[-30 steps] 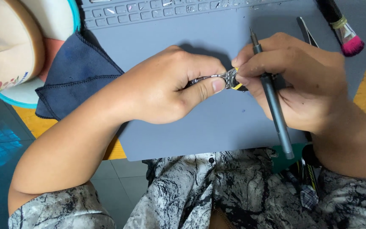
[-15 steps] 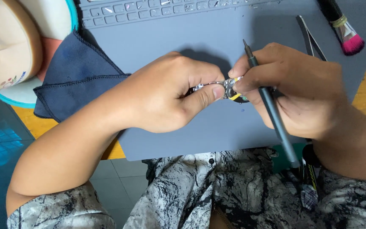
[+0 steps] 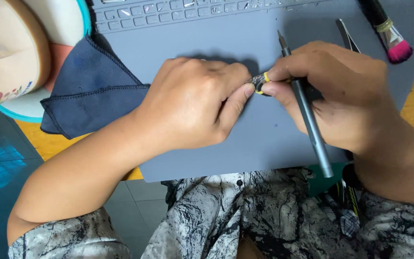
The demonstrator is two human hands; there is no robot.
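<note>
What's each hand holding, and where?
Both hands, left hand and right hand, pinch a small yellow-ringed metal part at opposite ends; right hand also holds a grey precision screwdriver mid-shaft.

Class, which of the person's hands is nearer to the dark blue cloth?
Left. The left hand lies just right of the cloth; the right hand is farther right, holding a grey tool.
</note>
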